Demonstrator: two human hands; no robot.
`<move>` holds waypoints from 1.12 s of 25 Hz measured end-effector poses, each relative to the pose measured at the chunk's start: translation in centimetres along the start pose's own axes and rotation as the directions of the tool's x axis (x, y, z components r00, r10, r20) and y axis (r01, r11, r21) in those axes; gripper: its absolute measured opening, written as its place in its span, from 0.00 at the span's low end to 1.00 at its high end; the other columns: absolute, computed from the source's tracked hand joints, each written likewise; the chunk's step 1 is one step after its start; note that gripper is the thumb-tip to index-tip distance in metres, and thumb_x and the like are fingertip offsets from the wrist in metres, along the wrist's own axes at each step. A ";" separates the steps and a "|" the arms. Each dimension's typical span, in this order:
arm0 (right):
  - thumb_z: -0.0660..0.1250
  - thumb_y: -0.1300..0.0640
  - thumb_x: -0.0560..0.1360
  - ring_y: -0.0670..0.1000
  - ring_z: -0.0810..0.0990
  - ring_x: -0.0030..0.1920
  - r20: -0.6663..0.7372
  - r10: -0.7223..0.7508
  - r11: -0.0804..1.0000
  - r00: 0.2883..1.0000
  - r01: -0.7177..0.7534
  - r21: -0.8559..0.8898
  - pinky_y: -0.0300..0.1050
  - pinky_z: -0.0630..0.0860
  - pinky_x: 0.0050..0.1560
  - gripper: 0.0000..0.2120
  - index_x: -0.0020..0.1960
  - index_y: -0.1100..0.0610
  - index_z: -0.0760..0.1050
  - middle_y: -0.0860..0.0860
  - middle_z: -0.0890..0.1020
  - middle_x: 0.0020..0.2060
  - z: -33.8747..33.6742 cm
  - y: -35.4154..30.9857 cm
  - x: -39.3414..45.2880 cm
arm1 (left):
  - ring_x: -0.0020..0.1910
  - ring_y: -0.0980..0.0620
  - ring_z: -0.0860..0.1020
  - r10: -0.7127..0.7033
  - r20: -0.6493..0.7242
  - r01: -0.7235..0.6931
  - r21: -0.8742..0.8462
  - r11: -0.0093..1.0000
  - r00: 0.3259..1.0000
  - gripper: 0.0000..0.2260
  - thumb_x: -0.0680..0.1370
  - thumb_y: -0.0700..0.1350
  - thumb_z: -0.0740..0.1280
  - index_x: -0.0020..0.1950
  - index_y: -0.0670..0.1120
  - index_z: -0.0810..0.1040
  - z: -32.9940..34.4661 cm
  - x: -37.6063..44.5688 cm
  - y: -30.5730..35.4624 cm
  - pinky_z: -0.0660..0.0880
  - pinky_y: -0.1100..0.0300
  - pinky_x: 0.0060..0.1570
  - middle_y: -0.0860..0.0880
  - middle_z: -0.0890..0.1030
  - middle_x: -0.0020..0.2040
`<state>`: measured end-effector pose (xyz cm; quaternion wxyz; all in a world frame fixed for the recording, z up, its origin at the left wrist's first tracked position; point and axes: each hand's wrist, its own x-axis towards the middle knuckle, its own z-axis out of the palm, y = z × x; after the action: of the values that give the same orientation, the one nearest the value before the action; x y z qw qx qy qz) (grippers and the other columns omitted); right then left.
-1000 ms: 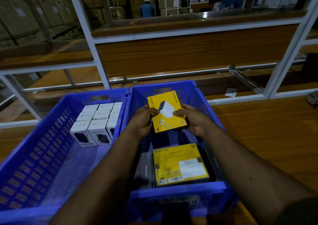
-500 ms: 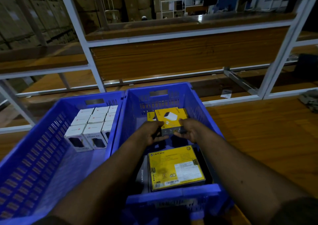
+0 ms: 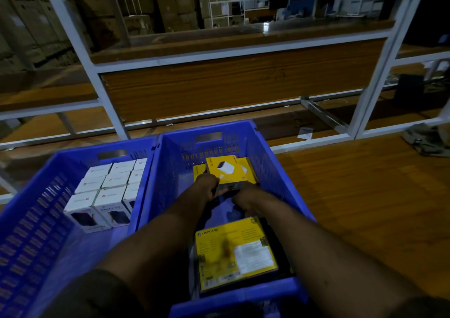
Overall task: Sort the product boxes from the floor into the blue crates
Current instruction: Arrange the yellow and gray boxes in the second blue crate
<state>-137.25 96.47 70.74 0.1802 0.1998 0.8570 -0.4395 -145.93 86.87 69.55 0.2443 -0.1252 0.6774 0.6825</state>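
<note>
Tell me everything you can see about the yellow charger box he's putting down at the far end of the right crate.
The yellow charger box is a small, flat carton, apparently cardboard, with a white charger and cable pictured on its top face and a dark near edge. It lies face up, slightly tilted, at the far end of the right blue crate, overlapping another yellow box. The left hand and right hand meet it at its near edge.

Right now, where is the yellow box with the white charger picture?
In the head view, the yellow charger box sits at the far end of the right blue crate, beyond both hands.
</note>
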 end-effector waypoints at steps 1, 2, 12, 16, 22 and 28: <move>0.61 0.60 0.77 0.63 0.82 0.52 -0.031 -0.007 0.997 0.999 0.005 -0.080 0.52 0.80 0.48 0.16 0.63 0.64 0.75 0.64 0.81 0.54 -0.1 0.0 -0.3 | 0.63 0.41 0.77 0.027 -0.007 -0.026 0.087 0.996 1.000 0.06 0.82 0.38 0.60 0.54 0.46 0.75 0.4 1.0 0.0 0.79 0.61 0.40 0.38 0.75 0.67; 0.62 0.59 0.78 0.62 0.81 0.54 -0.063 -0.029 0.988 0.998 0.019 -0.155 0.53 0.79 0.50 0.16 0.64 0.63 0.75 0.63 0.80 0.56 -0.3 0.0 -0.3 | 0.62 0.40 0.77 -0.012 0.012 0.009 0.173 0.985 1.000 0.06 0.83 0.43 0.60 0.52 0.45 0.76 0.6 1.1 0.3 0.79 0.59 0.48 0.37 0.78 0.64; 0.69 0.60 0.76 0.60 0.81 0.48 -0.082 -0.022 0.988 0.996 0.009 -0.156 0.56 0.80 0.49 0.14 0.61 0.64 0.77 0.62 0.81 0.54 -1.1 0.1 0.5 | 0.70 0.39 0.69 0.182 -0.060 -0.104 0.630 0.769 0.981 0.24 0.82 0.40 0.61 0.74 0.31 0.60 5.5 2.8 -1.0 0.71 0.55 0.61 0.33 0.67 0.72; 0.64 0.60 0.78 0.54 0.75 0.45 -0.102 -0.060 0.981 0.993 0.040 -0.187 0.47 0.74 0.45 0.05 0.45 0.58 0.76 0.58 0.77 0.46 -1.4 0.0 -0.2 | 0.75 0.40 0.62 0.197 0.034 -0.161 0.721 0.674 0.980 0.35 0.81 0.44 0.64 0.79 0.35 0.46 4.8 3.0 -1.7 0.63 0.53 0.69 0.38 0.56 0.78; 0.66 0.60 0.76 0.49 0.70 0.32 -0.112 -0.129 0.967 0.985 0.100 -0.233 0.44 0.75 0.41 0.16 0.34 0.51 0.64 0.54 0.75 0.42 -1.4 0.4 -0.6 | 0.36 0.51 0.72 0.178 0.078 -0.178 0.732 0.657 0.981 0.05 0.79 0.36 0.65 0.47 0.43 0.70 2.5 3.2 -1.2 0.70 0.53 0.39 0.43 0.75 0.44; 0.67 0.57 0.77 0.48 0.74 0.25 0.059 -0.066 0.994 0.996 0.071 -0.080 0.40 0.74 0.28 0.12 0.36 0.55 0.70 0.52 0.76 0.29 -1.3 -0.5 -0.8 | 0.63 0.44 0.74 0.149 0.106 -0.180 0.700 0.691 0.983 0.30 0.77 0.43 0.71 0.75 0.38 0.64 -0.9 -0.2 -0.7 0.74 0.56 0.56 0.41 0.68 0.73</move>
<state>-136.98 97.10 72.16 0.1971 0.1503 0.8753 -0.4153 -145.56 85.97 69.00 0.2252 0.0530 0.8901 0.3926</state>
